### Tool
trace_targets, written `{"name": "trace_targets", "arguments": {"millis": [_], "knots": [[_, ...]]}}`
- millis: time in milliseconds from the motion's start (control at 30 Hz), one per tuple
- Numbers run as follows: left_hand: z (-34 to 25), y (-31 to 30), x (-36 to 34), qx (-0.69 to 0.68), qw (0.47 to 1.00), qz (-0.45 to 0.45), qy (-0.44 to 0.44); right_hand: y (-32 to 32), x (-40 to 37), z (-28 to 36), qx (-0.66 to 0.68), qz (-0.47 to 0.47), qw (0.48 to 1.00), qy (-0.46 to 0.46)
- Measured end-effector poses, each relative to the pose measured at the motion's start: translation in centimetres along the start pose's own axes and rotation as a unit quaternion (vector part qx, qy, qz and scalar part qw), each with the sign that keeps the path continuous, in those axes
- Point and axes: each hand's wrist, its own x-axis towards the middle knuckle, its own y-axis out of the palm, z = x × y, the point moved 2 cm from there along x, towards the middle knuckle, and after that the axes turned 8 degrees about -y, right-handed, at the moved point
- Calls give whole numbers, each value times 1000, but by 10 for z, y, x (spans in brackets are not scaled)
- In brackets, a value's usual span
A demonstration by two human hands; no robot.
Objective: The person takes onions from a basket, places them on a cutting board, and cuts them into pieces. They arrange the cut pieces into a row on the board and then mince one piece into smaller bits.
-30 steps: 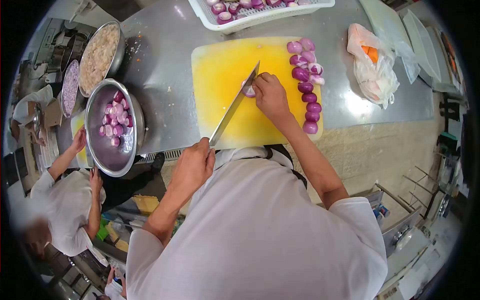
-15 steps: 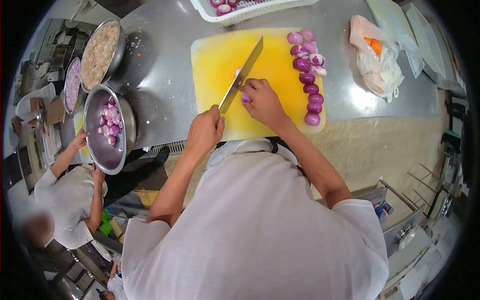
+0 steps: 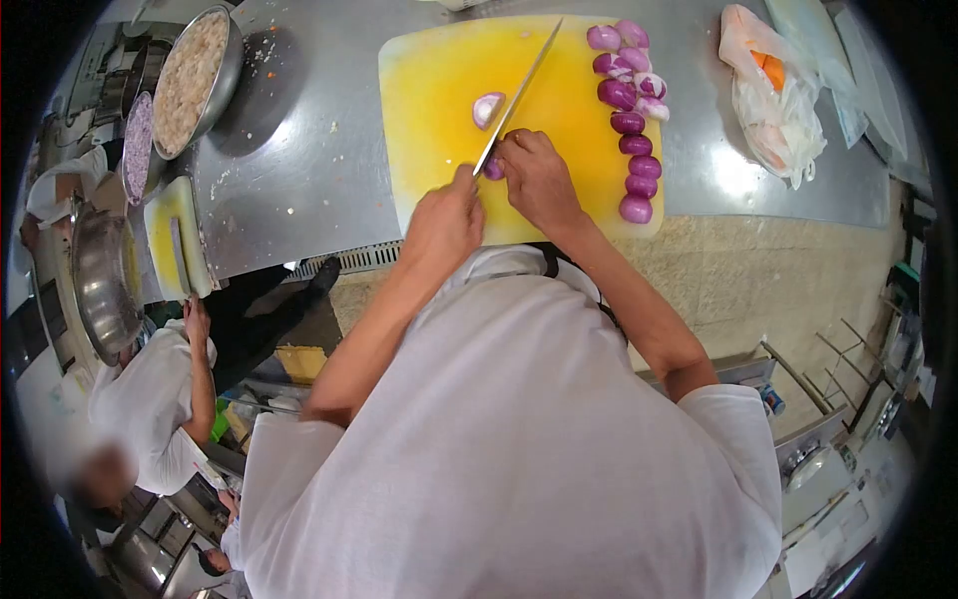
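My left hand (image 3: 446, 217) is closed around the handle of a kitchen knife (image 3: 524, 88), its long blade slanting up and right across the yellow cutting board (image 3: 429, 100). Close to the blade's lower part, my right hand (image 3: 541, 180) pinches a small purple onion piece (image 3: 494, 169), partly hidden by the fingers. A cut onion piece (image 3: 488, 110) with a pale face lies left of the blade. Along the board's right side runs a row of peeled purple onions (image 3: 629, 122), several of them in a double line at the far end.
On the metal table (image 3: 309, 130) stand a steel bowl of pale minced food (image 3: 197, 80) and, right, a plastic bag (image 3: 773, 110) with orange pieces. At left, a co-worker (image 3: 160, 399) is beside a metal bowl (image 3: 105, 280) and a small board with a knife (image 3: 178, 245).
The co-worker's metal bowl has swung left, away from the table, and its onions no longer show. The cut piece beside my blade is now in fuller view. The whole view has shifted slightly.
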Motion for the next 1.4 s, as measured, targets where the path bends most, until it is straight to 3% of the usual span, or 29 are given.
{"name": "trace_targets", "arguments": {"millis": [100, 167, 333, 500, 567, 700, 767, 867, 967, 1100, 1267, 1400], "knots": [[-3, 9, 26, -6, 995, -52, 84, 0, -2, -3, -3, 3, 1000, -2], [-26, -22, 14, -11, 999, 36, -30, -1, -3, -3, 7, -25, 999, -34], [-5, 10, 14, -5, 1000, -10, 23, 2, -7, -3, 23, -34, 999, -2], [-29, -21, 3, -1, 998, 45, -33, 1, -5, -5, 19, -57, 998, -25], [-10, -3, -7, -22, 999, -26, 22, 3, -10, -5, 46, -50, 998, -2], [-14, 6, 22, -2, 1000, 19, 11, 3, -15, -6, 42, -68, 997, -9], [-31, -13, 6, 3, 998, 50, -38, 3, -14, -6, 41, -73, 996, -8], [-13, 4, -2, 6, 999, -17, 27, 4, -16, -6, 55, -69, 996, 0], [-12, 16, 20, 5, 998, -6, 54, 3, -18, -8, 41, -75, 996, -19], [-35, -17, -5, -1, 999, 36, -37, 6, -19, -9, 59, -96, 994, -1], [-11, 19, 20, 12, 998, -20, 57, 9, -30, -17, 58, -96, 994, -3], [-27, -27, -3, -26, 999, 16, -11, 3, -26, -14, 74, -84, 992, 56]]}}
